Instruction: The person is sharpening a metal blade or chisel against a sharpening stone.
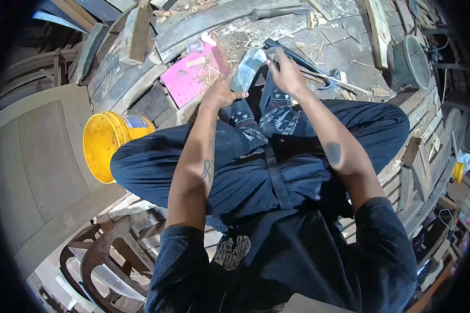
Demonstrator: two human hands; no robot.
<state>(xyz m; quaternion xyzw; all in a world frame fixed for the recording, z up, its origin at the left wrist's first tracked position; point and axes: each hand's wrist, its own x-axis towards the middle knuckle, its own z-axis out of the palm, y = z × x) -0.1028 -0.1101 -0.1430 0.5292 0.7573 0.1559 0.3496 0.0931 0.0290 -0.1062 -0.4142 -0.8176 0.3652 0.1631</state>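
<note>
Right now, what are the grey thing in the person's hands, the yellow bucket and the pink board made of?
The grey piece, held by the left hand and right hand, looks like dull metal with a pale sheen, though I can't be sure. The yellow bucket looks like smooth glossy plastic. The pink board seems painted, probably wood, scuffed and chip-strewn.

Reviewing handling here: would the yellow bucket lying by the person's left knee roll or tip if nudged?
The yellow bucket already lies on its side, so a nudge would likely roll it. It looks like thin plastic and shows nothing inside, so probably light. Its tapered shape might make it roll in a curve.
</note>
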